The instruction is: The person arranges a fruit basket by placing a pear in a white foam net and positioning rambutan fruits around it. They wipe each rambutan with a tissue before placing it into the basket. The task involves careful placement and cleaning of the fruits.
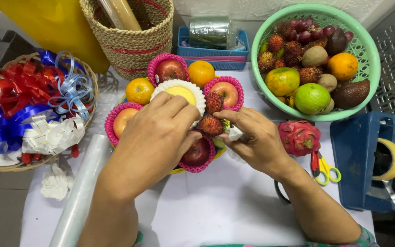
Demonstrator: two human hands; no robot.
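Observation:
A fruit arrangement sits in the middle of the table: apples (170,69) in pink foam nets, oranges (200,72), a yellow fruit (182,93) in a white net and red rambutans (210,125). My left hand (154,137) lies over the arrangement, fingers on the white net. My right hand (257,137) pinches a piece of white foam (235,134) beside the rambutans.
A green basket (370,55) of mixed fruit stands at the back right, a dragon fruit (299,136) and scissors (323,167) beside my right wrist. A blue tape dispenser (360,158) is at the right, a ribbon basket (90,80) at the left, a plastic roll (81,192) below it, a woven basket (133,41) behind.

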